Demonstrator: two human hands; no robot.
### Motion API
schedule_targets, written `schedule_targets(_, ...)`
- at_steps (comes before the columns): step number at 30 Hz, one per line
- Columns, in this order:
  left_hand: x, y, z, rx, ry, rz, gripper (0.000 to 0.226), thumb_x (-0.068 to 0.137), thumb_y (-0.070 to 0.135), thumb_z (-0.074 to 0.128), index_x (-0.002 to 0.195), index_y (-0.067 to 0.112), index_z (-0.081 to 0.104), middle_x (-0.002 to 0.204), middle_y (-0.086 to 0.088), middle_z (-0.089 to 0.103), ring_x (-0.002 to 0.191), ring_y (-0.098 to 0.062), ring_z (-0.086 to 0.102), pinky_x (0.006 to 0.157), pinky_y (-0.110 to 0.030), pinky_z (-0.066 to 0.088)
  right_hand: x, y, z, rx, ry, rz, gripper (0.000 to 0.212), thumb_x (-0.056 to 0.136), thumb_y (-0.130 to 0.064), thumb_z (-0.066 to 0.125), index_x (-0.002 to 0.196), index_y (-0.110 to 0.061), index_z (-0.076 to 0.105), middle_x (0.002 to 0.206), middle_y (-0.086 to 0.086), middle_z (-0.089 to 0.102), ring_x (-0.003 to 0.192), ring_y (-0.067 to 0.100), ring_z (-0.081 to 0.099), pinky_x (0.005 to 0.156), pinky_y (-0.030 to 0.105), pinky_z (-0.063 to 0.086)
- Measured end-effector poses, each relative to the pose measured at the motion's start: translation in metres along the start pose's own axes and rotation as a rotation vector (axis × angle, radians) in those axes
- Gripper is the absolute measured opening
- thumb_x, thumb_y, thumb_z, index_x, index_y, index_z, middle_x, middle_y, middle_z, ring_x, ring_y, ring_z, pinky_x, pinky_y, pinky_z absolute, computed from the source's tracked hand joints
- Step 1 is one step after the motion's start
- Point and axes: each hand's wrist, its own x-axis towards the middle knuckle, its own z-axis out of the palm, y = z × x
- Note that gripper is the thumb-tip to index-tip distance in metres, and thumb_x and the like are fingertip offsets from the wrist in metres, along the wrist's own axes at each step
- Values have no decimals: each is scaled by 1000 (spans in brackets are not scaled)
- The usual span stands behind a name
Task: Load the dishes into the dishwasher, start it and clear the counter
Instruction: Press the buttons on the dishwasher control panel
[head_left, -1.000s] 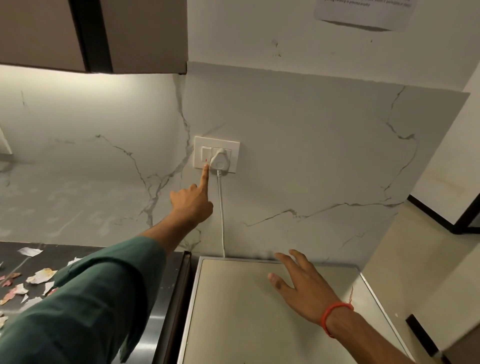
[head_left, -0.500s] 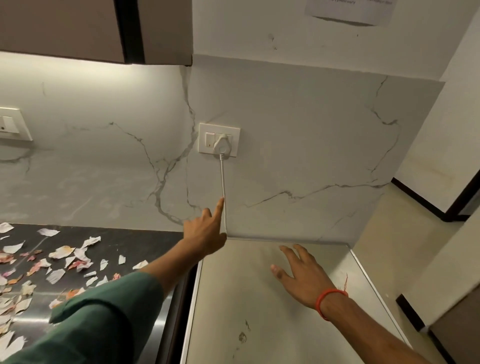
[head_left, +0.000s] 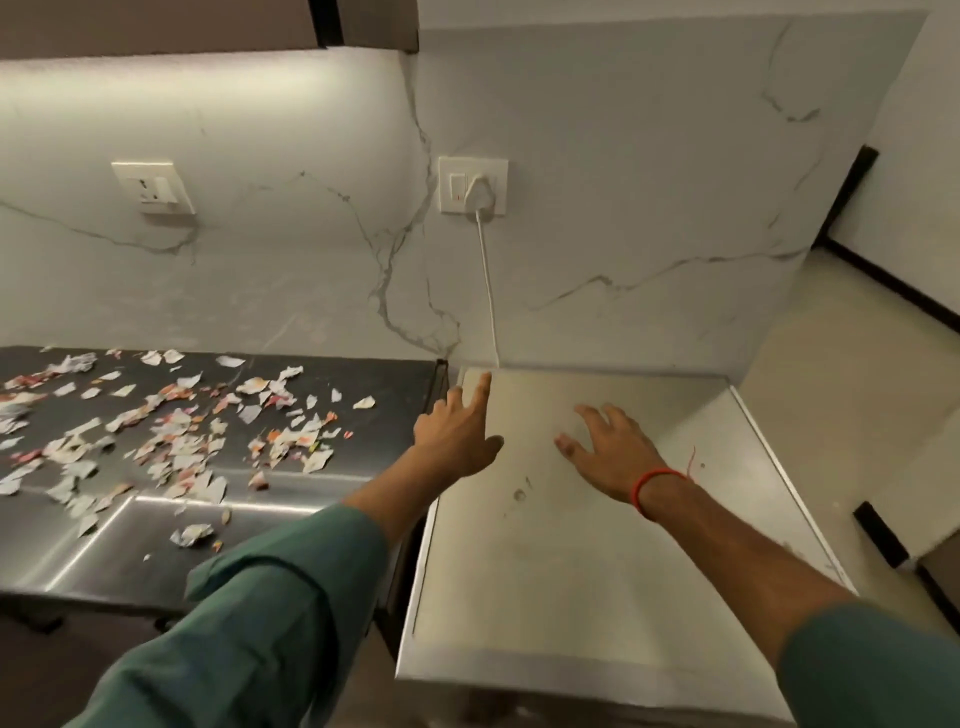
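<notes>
Dishwasher (head_left: 571, 545), flat pale scuffed top, sits beside dark steel counter (head_left: 78, 561) | right hand (head_left: 613, 454) rests on it, fingers spread flat, empty | left hand (head_left: 457, 434) hovers at its back-left corner, forefinger out, holding nothing | torn paper scraps (head_left: 171, 441) litter counter | white plug (head_left: 477, 195) in marble-wall socket

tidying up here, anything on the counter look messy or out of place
Yes. Torn paper scraps in white, pink and orange are strewn across most of the dark steel counter, thickest toward its left. The pale appliance top beside it carries a few small dark smudges near its middle.
</notes>
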Motion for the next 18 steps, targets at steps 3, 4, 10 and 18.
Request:
schedule_targets(3, -42, 12, 13, 7, -45, -30, 96, 97, 56, 55, 161, 34, -12, 165, -16, 19, 144, -38, 35, 108, -55, 41, -32, 9, 9, 44, -17, -22, 70, 100, -61, 37, 158, -25, 24, 165, 14, 18, 152, 31, 17, 122, 44, 22)
schedule_targets(4, -58, 17, 21, 15, -70, -36, 95, 97, 56, 55, 161, 34, -12, 166, -16, 17, 146, -38, 33, 109, -55, 40, -44, 14, 14, 56, -29, -24, 69, 100, -61, 37, 158, -25, 24, 165, 13, 18, 152, 31, 18, 122, 45, 23)
schedule_targets(10, -141, 36, 68, 27, -216, -40, 94, 98, 57, 54, 162, 33, -11, 169, -16, 8, 151, -38, 25, 114, -55, 35, -105, 43, 49, 61, -162, -2, 69, 100, -62, 35, 158, -27, 22, 166, 11, 15, 152, 31, 18, 122, 45, 23)
schedule_targets(18, -207, 25, 99, 40, -234, -59, 94, 98, 57, 53, 162, 33, -11, 170, -15, 5, 155, -36, 17, 119, -55, 29, -153, 51, 81, 14, -226, -10, 68, 101, -61, 33, 158, -26, 21, 166, 11, 16, 152, 32, 17, 122, 47, 22)
